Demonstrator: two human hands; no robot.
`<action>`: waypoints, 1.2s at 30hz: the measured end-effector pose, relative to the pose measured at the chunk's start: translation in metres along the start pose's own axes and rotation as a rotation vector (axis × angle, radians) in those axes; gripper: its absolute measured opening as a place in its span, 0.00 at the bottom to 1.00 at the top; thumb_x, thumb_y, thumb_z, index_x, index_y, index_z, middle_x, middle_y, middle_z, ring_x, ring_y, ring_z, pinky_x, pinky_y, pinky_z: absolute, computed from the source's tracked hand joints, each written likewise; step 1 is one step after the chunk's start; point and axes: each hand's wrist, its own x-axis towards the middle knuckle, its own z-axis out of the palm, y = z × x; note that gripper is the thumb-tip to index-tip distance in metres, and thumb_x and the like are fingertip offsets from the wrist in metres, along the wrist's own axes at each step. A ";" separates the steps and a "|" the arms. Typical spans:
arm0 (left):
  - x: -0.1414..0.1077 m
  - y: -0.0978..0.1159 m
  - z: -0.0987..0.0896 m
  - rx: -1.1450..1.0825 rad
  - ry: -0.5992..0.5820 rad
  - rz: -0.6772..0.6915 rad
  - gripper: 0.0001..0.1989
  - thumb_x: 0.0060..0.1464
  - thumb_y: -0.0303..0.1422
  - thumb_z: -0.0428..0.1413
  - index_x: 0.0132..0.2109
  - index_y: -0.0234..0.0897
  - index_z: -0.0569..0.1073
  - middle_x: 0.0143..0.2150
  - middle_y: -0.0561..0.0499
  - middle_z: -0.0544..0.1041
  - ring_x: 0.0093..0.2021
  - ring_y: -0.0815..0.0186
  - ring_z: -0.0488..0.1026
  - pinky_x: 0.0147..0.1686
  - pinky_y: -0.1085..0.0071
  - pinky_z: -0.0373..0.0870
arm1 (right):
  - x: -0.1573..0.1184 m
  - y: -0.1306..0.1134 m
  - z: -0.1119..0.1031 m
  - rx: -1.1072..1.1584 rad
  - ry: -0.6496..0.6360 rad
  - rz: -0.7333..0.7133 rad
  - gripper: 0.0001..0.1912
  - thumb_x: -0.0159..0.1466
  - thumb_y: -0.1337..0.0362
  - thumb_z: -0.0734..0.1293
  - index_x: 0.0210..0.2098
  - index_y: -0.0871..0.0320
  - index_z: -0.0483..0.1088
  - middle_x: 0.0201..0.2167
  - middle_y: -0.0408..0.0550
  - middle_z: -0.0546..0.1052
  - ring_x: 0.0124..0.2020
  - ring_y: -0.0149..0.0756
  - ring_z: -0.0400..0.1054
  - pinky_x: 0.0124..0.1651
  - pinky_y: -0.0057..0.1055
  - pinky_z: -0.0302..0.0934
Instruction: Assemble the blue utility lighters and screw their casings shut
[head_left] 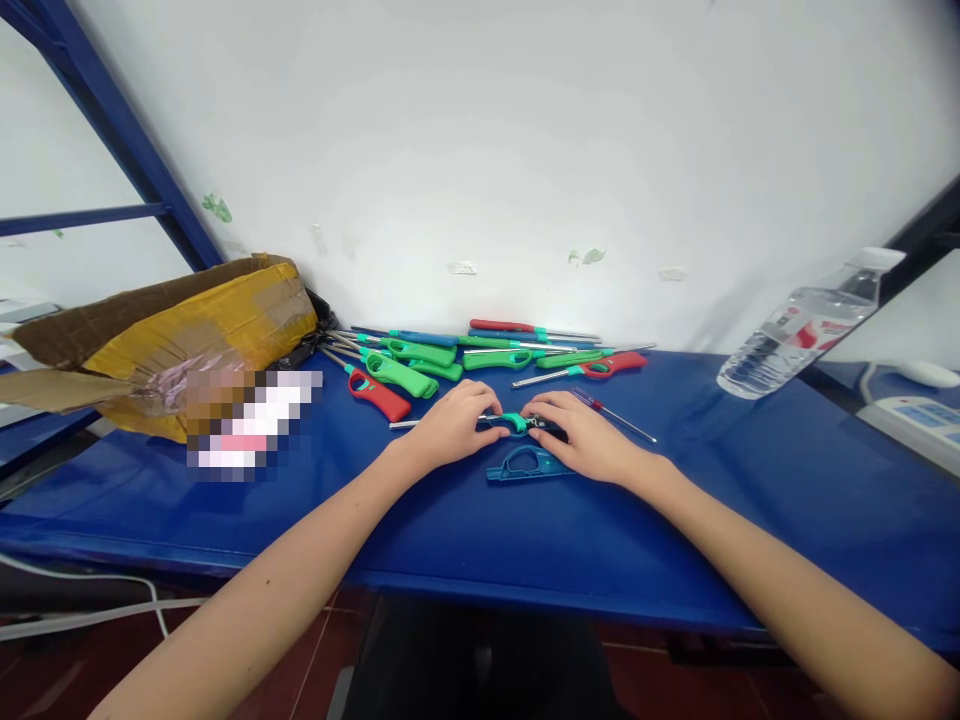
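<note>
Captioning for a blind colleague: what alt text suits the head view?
The left hand and right hand hold an opened lighter at a blue table, a loose shell lying nearer. Behind lie more lighters; a box is at left, a bottle at right.

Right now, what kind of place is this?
It looks like a workbench, maybe in a small workshop: a blue table holds lots of long-nosed lighters, a screwdriver and a loose half of a handle.

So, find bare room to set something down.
Free: the near tabletop between left forearm and right forearm, this side of the blue half-shell; also between right forearm and bottle. Crowded: around left hand and right hand, and among lighters along the wall.
</note>
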 end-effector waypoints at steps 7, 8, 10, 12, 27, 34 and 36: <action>0.000 -0.001 0.001 0.003 0.001 -0.025 0.11 0.57 0.40 0.61 0.39 0.37 0.77 0.47 0.45 0.75 0.49 0.58 0.71 0.52 0.60 0.69 | -0.001 -0.002 -0.002 -0.019 -0.003 0.001 0.17 0.69 0.60 0.60 0.54 0.53 0.71 0.52 0.56 0.73 0.54 0.50 0.67 0.55 0.50 0.67; 0.000 -0.001 0.000 0.007 0.001 -0.021 0.11 0.57 0.40 0.61 0.39 0.37 0.78 0.47 0.45 0.75 0.49 0.58 0.72 0.52 0.60 0.69 | -0.001 -0.002 -0.002 -0.019 0.003 -0.001 0.17 0.69 0.60 0.60 0.54 0.53 0.71 0.52 0.56 0.73 0.54 0.50 0.67 0.55 0.50 0.67; 0.000 -0.001 0.000 0.013 0.000 -0.016 0.11 0.57 0.41 0.60 0.38 0.37 0.78 0.47 0.45 0.75 0.49 0.58 0.72 0.52 0.60 0.69 | -0.001 -0.003 -0.002 -0.015 0.015 -0.010 0.16 0.69 0.61 0.60 0.54 0.52 0.71 0.53 0.55 0.73 0.55 0.50 0.67 0.56 0.50 0.67; 0.000 -0.001 0.000 0.017 0.002 -0.015 0.11 0.57 0.41 0.60 0.38 0.37 0.78 0.47 0.45 0.75 0.48 0.58 0.71 0.52 0.60 0.69 | -0.001 -0.003 -0.002 -0.007 0.021 -0.020 0.16 0.69 0.61 0.60 0.54 0.52 0.71 0.53 0.55 0.73 0.56 0.50 0.67 0.56 0.50 0.66; 0.001 -0.001 -0.001 -0.006 -0.011 -0.052 0.11 0.56 0.40 0.62 0.40 0.38 0.76 0.43 0.47 0.78 0.46 0.58 0.73 0.48 0.63 0.69 | 0.001 -0.001 0.001 0.006 0.046 -0.019 0.14 0.69 0.61 0.61 0.50 0.55 0.73 0.51 0.56 0.73 0.56 0.49 0.66 0.57 0.49 0.65; 0.002 -0.002 0.000 0.019 -0.027 -0.066 0.12 0.56 0.40 0.63 0.41 0.36 0.77 0.41 0.47 0.79 0.45 0.58 0.74 0.46 0.65 0.69 | 0.002 -0.003 -0.001 0.015 0.039 -0.016 0.10 0.68 0.63 0.62 0.47 0.56 0.71 0.47 0.54 0.75 0.54 0.48 0.65 0.57 0.48 0.63; 0.002 -0.002 0.002 0.005 -0.022 -0.051 0.12 0.55 0.40 0.63 0.41 0.36 0.77 0.40 0.48 0.79 0.45 0.59 0.74 0.46 0.65 0.69 | 0.002 -0.004 -0.002 0.011 0.032 0.000 0.10 0.68 0.63 0.62 0.47 0.56 0.70 0.46 0.54 0.75 0.54 0.49 0.64 0.57 0.48 0.62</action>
